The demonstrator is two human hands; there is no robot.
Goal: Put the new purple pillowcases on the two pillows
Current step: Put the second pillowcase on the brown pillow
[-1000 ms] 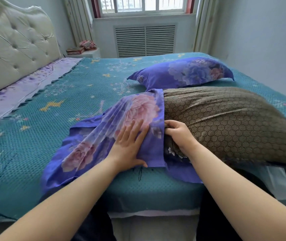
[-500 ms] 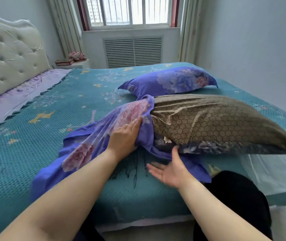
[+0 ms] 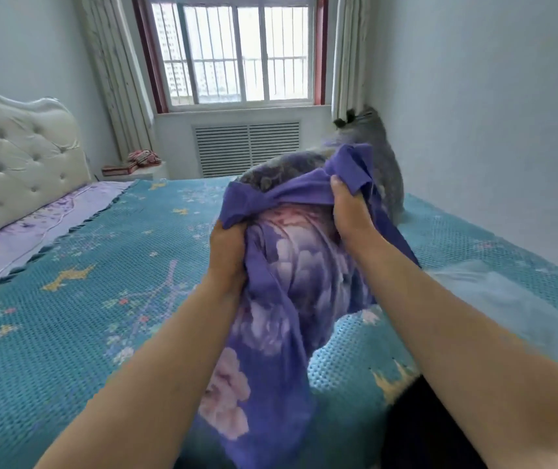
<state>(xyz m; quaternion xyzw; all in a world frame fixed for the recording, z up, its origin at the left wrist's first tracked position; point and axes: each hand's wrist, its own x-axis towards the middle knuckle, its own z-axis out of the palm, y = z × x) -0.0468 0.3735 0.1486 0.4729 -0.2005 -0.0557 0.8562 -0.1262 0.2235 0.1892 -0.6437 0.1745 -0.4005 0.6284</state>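
Both my hands hold the purple floral pillowcase (image 3: 291, 282) up over the bed. My left hand (image 3: 228, 252) is clenched on its left opening edge, and my right hand (image 3: 348, 211) grips the bunched right edge. The brown patterned pillow (image 3: 381, 164) stands lifted on end beyond my hands, blurred, its near end inside the pillowcase opening. The rest of the pillowcase hangs down between my forearms. The second pillow, seen earlier in its purple case, is hidden behind the raised one.
A teal patterned bedspread (image 3: 78, 299) covers the bed. A white tufted headboard (image 3: 17, 157) and a lilac sheet strip (image 3: 33, 231) lie at left. A window and radiator grille (image 3: 247, 147) are ahead, a bare wall at right, a small side table (image 3: 135, 167) by the curtain.
The pillow lay flat on the bed; now both hands have grabbed the pillowcase opening and lifted pillow and case upright. My right hand went from open on the bed to clenched on the cloth.
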